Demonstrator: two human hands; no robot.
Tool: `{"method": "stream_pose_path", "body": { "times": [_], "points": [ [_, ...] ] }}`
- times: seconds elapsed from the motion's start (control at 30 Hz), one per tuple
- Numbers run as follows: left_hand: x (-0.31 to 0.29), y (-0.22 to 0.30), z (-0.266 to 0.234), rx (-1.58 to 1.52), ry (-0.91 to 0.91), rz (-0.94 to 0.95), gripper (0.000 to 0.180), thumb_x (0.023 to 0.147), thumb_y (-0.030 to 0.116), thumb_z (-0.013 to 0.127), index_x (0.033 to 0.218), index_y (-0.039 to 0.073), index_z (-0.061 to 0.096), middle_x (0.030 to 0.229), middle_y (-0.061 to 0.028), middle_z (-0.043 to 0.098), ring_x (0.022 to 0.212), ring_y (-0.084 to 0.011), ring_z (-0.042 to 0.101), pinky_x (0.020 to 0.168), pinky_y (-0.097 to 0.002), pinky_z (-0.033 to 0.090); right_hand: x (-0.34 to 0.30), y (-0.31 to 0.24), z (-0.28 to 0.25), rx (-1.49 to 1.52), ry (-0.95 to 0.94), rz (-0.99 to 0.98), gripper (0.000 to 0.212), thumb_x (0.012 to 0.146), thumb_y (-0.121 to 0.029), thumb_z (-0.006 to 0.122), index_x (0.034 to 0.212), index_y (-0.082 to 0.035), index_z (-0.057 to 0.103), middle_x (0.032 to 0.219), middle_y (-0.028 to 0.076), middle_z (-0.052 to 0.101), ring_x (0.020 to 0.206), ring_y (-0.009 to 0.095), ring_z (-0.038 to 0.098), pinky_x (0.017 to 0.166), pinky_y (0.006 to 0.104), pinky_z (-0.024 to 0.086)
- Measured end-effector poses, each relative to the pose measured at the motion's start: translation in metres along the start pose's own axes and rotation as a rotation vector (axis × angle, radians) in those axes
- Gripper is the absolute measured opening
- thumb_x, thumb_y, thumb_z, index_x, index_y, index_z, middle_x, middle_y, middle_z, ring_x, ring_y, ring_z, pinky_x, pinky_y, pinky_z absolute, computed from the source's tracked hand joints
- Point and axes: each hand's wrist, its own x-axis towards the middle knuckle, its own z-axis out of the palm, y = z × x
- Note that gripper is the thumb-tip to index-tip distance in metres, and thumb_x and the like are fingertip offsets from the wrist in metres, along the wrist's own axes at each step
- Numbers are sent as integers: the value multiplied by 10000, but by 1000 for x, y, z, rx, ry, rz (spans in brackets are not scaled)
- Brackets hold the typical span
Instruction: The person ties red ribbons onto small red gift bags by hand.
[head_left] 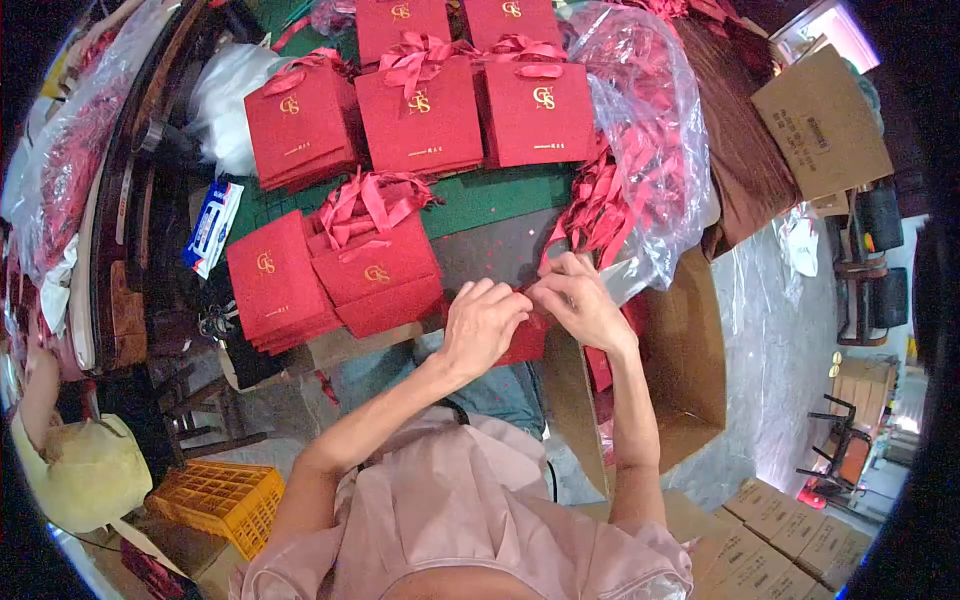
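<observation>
My left hand (484,325) and my right hand (583,308) meet at the table's near edge, thumbs and fingers pinched together. Between them is the upper edge of a red paper gift bag (522,346), which hangs just below my fingers. Whether a ribbon is also in the pinch is hidden. Beyond my right hand, loose red ribbons (598,215) spill from a clear plastic bag (648,130). Left of my left hand lie stacks of red gift bags (378,278) with gold print, some with ribbon handles. More stacks (420,125) stand farther back.
An open cardboard box (690,370) stands by my right forearm. A blue-and-white packet (212,228) lies at the table's left side. On the floor are a yellow crate (225,500) and closed cartons (790,530). At far left, another person's arm (38,395) shows near a pale yellow stool (85,470).
</observation>
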Motion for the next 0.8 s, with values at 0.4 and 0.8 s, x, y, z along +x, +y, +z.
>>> {"method": "stream_pose_path", "body": {
  "times": [0.4, 0.8],
  "points": [
    [11, 0, -13, -126, -59, -88, 98, 780, 116, 749, 854, 94, 689, 781, -63, 613, 779, -267, 608, 687, -392, 485, 20, 22, 22, 262, 29, -85, 97, 819, -123, 688, 822, -27, 702, 926, 110, 635, 929, 274, 598, 843, 378, 473],
    [12, 1, -21, -294, -137, -330, 134, 792, 93, 738, 892, 57, 656, 815, -76, 654, 732, -227, 645, 658, -354, 510, -23, 40, 28, 333, 449, 414, 397, 1017, -333, 536, 903, 17, 686, 680, 74, 650, 629, 150, 597, 617, 311, 477]
  ]
}}
